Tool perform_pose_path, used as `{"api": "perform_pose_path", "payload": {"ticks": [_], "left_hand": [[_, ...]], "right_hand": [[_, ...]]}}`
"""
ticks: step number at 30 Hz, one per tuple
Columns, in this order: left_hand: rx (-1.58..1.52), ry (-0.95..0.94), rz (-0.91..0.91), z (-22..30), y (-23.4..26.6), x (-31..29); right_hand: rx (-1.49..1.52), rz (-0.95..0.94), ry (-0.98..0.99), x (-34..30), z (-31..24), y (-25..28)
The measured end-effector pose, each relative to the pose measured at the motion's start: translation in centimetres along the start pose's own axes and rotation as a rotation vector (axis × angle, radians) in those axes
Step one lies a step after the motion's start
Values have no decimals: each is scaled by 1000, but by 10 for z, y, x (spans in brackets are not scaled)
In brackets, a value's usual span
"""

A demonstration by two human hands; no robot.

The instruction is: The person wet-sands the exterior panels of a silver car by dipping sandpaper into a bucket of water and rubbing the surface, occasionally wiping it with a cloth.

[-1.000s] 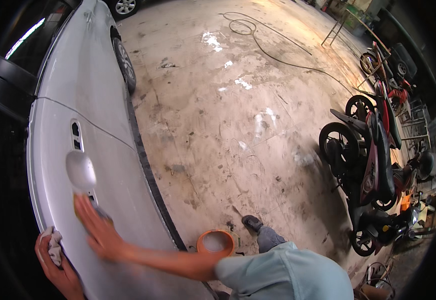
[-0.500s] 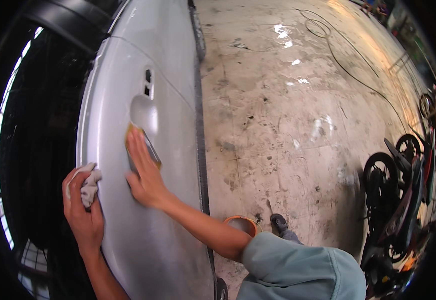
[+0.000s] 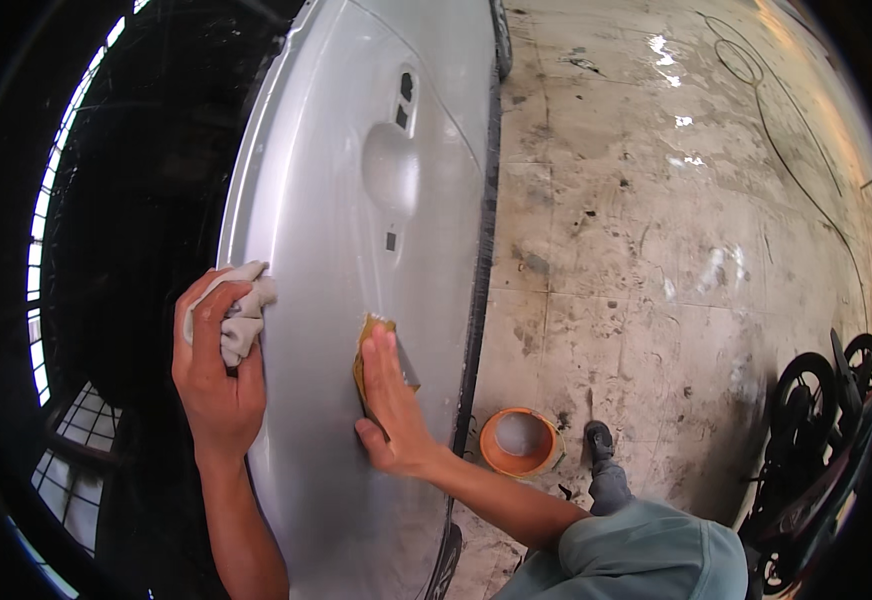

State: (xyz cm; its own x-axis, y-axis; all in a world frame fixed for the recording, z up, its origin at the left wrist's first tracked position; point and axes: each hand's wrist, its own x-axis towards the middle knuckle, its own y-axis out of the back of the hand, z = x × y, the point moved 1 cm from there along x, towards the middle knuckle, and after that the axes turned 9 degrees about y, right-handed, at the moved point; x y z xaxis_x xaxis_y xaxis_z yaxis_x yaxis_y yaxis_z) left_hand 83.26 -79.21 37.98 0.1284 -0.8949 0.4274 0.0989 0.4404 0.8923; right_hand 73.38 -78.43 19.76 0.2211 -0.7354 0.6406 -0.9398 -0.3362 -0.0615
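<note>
My right hand (image 3: 396, 405) lies with its fingers stretched flat over a yellowish-brown piece of sandpaper (image 3: 408, 368), holding it against the silver-grey car door (image 3: 321, 260). It is below the rounded handle recess (image 3: 392, 170) and a small square hole (image 3: 391, 241). Pale wet-looking streaks run down the panel just above the sandpaper. At the door's left edge, by the dark window, my left hand (image 3: 218, 385) has its fingers wrapped round a crumpled whitish cloth (image 3: 243, 325). The sandpaper's middle is hidden beneath my right fingers.
An orange bucket (image 3: 522, 463) with greyish liquid stands on the stained floor (image 3: 636, 280) beside the car. My shoe (image 3: 599, 436) is to its right. A hose (image 3: 791, 155) loops across the far right floor, and parked motorcycles (image 3: 806, 420) stand at the lower right.
My right hand and the sandpaper have slid down the door, away from the handle recess, uncovering the small square hole. The view has shifted, showing more of the bucket. The left hand keeps the cloth.
</note>
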Motion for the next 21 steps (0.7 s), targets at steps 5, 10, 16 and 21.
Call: {"api": "perform_pose_path", "payload": {"ticks": [5, 10, 16, 21], "left_hand": [[-35, -11, -6, 1, -5, 3], [14, -4, 6, -8, 0, -4], [-40, -33, 17, 0, -6, 3], [-8, -50, 19, -7, -2, 0]], "right_hand": [[-79, 51, 31, 75, 38, 16], [11, -23, -46, -6, 0, -5], [-99, 66, 5, 79, 41, 18], [56, -31, -56, -1, -2, 0]]}}
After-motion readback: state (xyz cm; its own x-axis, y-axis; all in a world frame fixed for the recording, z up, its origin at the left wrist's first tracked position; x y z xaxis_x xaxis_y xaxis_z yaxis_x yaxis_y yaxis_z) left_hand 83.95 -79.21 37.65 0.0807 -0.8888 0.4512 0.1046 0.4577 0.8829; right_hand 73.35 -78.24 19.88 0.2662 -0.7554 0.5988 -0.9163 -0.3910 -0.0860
